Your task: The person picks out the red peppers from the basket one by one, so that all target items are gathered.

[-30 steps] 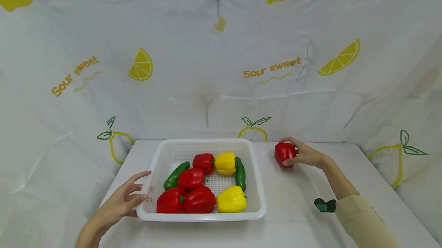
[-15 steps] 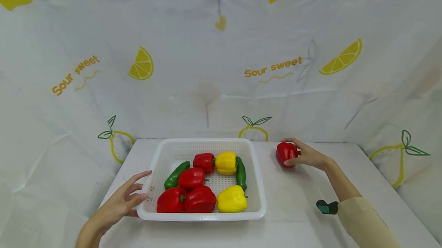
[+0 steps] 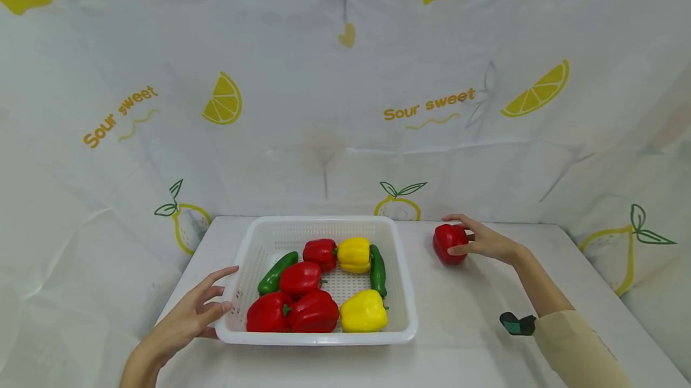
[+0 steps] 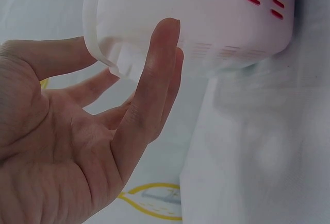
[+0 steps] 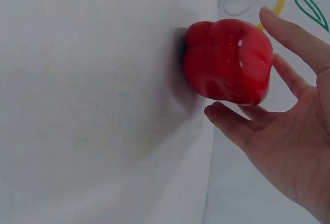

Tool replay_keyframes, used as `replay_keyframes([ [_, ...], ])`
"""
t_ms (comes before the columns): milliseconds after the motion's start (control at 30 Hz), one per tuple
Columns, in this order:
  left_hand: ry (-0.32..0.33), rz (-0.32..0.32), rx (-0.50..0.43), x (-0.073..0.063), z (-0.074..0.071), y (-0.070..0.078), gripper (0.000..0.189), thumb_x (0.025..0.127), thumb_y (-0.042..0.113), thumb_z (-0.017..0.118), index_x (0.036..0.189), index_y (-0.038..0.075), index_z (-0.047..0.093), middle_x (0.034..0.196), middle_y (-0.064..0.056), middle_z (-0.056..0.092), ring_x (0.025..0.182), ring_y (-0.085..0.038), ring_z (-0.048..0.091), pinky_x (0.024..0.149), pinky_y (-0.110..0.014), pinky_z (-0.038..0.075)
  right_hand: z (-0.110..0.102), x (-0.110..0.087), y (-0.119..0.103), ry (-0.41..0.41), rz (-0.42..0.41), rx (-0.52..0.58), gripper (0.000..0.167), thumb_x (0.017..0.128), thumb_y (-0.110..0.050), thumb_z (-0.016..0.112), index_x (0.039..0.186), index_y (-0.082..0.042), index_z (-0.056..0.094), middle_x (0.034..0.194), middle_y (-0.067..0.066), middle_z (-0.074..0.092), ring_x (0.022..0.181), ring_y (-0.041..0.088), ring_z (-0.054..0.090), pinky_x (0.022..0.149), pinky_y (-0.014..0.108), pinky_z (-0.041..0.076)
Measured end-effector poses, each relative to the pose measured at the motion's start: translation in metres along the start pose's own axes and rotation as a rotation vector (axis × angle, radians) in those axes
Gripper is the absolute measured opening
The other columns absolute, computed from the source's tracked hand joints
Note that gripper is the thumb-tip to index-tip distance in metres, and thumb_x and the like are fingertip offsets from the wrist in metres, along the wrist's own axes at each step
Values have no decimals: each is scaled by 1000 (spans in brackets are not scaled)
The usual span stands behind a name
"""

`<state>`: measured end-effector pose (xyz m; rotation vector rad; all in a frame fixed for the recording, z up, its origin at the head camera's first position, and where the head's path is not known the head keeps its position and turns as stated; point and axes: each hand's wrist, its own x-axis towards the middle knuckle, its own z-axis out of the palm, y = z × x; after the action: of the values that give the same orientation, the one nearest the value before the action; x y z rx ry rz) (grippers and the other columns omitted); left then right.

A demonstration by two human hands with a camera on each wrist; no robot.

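Observation:
In the head view a red bell pepper point(image 3: 449, 245) rests on the table right of the basket. My right hand point(image 3: 483, 243) is spread around it, fingers extended along its far and near sides. The right wrist view shows gaps between the red bell pepper point(image 5: 227, 62) and the fingertips point(image 5: 269, 18) of that right hand point(image 5: 289, 131). A white plastic basket point(image 3: 318, 339) stands left of centre. My left hand point(image 3: 186, 319) is at its left side, fingers loosely stretched. In the left wrist view the left hand point(image 4: 77, 131) touches the rim of the basket point(image 4: 92, 18).
Inside the basket lie several red bell peppers point(image 3: 299, 279), two yellow ones point(image 3: 364, 311) and two long green peppers point(image 3: 378, 271). A white lemon-print sheet point(image 3: 318, 76) hangs behind the white table point(image 3: 448, 316). A dark green piece point(image 3: 517, 324) shows beside the right sleeve.
My right hand has drawn slightly right, and its fingers sit looser around the red bell pepper, which has turned a little. The left hand and basket hold their place.

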<state>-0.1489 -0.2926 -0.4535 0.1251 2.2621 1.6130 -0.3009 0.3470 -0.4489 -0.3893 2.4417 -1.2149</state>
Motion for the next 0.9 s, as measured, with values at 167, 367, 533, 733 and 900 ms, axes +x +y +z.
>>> replay_keyframes([
  [167,-1,1,-2,1,0,0,76,107,26,65,172,22,26,155,-32,49,121,-31,67,81,-47,70,-7,-4,-9,12,-39,-40,92,94,-28,79,166,-8,26,168,36,30,152,63,30,107,68,57],
  [367,1,-4,8,-1,1,2,75,108,26,65,171,21,26,153,-33,50,121,-31,67,81,-47,70,-12,-5,-32,94,-151,-110,82,95,-26,77,163,-6,35,166,32,38,152,60,36,118,77,43],
  [533,-1,0,9,-1,0,3,74,108,26,64,171,21,26,154,-33,49,121,-31,68,81,-47,70,-9,-4,-58,125,-220,-148,77,94,-25,78,160,-11,40,165,28,42,152,56,41,119,76,42],
  [733,-7,8,-12,-1,0,1,74,109,24,64,172,21,24,154,-34,48,122,-32,68,80,-48,70,6,5,-89,100,-303,-150,76,93,-23,81,159,-12,45,163,26,48,148,50,50,117,69,48],
  [900,-5,-1,-15,-1,1,1,75,108,25,64,172,22,24,155,-34,48,121,-32,68,80,-49,70,19,17,-112,61,-352,-158,71,94,-19,81,157,-10,48,158,24,54,143,47,57,118,67,48],
])
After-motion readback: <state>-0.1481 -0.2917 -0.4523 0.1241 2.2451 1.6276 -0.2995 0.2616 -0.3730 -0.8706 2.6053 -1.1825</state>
